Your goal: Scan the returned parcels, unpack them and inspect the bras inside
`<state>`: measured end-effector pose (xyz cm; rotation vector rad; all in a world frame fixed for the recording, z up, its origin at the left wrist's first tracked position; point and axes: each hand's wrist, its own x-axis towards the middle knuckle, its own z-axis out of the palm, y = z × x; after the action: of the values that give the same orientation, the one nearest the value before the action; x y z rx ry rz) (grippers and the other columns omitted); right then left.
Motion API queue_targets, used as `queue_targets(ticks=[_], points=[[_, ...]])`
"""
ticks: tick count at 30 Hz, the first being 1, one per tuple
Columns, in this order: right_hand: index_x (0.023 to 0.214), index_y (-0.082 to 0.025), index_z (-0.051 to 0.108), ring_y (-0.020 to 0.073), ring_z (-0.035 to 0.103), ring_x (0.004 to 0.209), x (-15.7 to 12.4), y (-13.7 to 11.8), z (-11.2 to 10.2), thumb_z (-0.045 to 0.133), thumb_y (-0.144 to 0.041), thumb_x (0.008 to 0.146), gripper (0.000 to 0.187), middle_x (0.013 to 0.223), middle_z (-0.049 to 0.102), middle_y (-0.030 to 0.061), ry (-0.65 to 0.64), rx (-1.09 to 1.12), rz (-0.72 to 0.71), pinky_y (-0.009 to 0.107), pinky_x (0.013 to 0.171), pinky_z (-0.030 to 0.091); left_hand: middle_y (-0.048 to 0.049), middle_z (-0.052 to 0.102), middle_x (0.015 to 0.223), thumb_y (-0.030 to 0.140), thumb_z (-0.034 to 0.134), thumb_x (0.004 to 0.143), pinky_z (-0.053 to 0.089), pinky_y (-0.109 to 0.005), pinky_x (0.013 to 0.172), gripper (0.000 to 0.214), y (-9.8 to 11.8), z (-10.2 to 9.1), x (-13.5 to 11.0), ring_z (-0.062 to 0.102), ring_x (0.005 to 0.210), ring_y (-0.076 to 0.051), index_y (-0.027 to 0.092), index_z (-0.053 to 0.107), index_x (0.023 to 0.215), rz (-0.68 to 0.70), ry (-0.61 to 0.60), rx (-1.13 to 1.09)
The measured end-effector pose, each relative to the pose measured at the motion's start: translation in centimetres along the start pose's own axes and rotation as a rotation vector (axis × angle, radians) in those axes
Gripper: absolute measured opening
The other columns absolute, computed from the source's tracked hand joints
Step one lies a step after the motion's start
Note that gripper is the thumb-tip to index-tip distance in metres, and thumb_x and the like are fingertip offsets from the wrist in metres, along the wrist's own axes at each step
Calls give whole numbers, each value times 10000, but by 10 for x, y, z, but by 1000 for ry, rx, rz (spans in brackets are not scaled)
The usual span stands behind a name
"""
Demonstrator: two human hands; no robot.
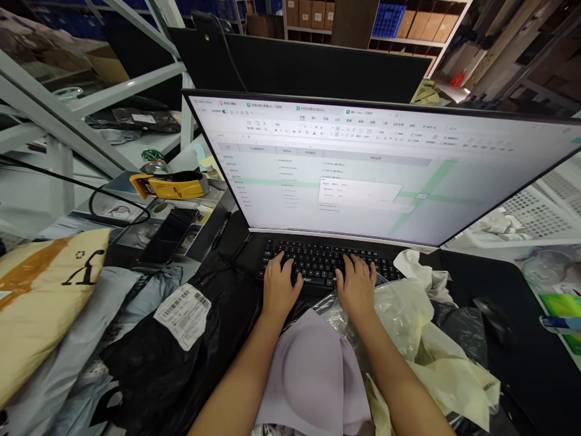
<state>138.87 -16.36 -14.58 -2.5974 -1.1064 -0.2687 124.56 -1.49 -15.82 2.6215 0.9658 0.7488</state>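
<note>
Both hands rest on a black keyboard [318, 257] below a wide monitor [272, 209] that shows a spreadsheet with a small dialog box. My left hand [279, 284] lies over the left keys, fingers spread and holding nothing. Over the right-hand keys is my right hand [356, 281], its fingers apart and also holding nothing. Between my forearms lies a pale lilac moulded fabric piece [313, 369], its kind unclear. Clear plastic wrapping [399, 309] touches the area by my right wrist, and a black plastic parcel [158, 357] with a white label [184, 313] lies left of my left forearm.
More parcels, including a cream one [40, 303], pile up at the left. A phone [170, 235] and a yellow tape dispenser [175, 186] stand behind them. A mouse [494, 321] lies on a black mat at the right, beside crumpled yellowish packaging [463, 369]. A white basket [535, 206] is behind.
</note>
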Motion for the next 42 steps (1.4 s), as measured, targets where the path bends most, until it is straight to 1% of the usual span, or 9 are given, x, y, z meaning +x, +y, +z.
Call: queue_targets(ticks=[9,15,19,23,29,35,38,42], points=[[1375,-122,544,282,471,1309,0,0,0,364,-379,1031,466,1400,575,157,3,18,-3,524,1201,171,-190,522,1383,253,588,885,448,-533,1098,337,-1,1,-1,510,1278,-355,147,623,1202,-2,-13,4],[1381,-101,527,268,485,1306,0,0,0,378,-363,1031,462,1376,597,151,-3,37,2,509,1220,152,-185,524,1376,244,597,876,464,-523,1075,338,0,0,0,513,1270,-354,156,627,1200,-13,-15,-5],[1387,-104,524,278,464,1327,-1,0,1,384,-359,1026,463,1405,571,158,2,18,4,514,1217,163,-192,526,1376,243,604,877,465,-526,1075,341,0,0,0,515,1264,-357,139,628,1201,-10,-15,-1],[1393,-96,510,268,490,1301,0,1,2,376,-361,1026,472,1366,600,161,7,22,8,512,1215,174,-195,521,1389,240,607,879,465,-536,1081,343,1,0,-1,506,1284,-363,134,628,1204,-14,-12,3],[1376,-96,520,285,496,1289,0,1,4,372,-363,1026,465,1347,606,164,33,33,2,526,1208,186,-197,526,1381,230,611,873,462,-530,1091,349,1,-1,-1,516,1274,-356,129,629,1207,-19,-17,-6],[1386,-103,508,296,467,1319,-2,1,6,377,-364,1022,467,1378,579,169,56,20,-9,545,1201,193,-193,517,1384,218,614,867,461,-541,1092,340,1,-1,-2,509,1280,-358,146,623,1199,-25,-1,-28],[1384,-99,500,290,488,1296,-1,2,7,384,-357,1021,460,1352,600,164,52,20,-13,550,1202,191,-193,513,1385,209,601,877,467,-534,1090,330,0,0,-2,507,1281,-350,144,618,1200,-29,8,-54],[1394,-87,487,295,500,1280,-1,3,6,395,-362,1019,474,1343,601,169,64,18,-24,540,1194,224,-198,504,1381,181,590,879,466,-534,1094,323,0,0,-2,496,1289,-347,135,614,1197,-51,40,-89]])
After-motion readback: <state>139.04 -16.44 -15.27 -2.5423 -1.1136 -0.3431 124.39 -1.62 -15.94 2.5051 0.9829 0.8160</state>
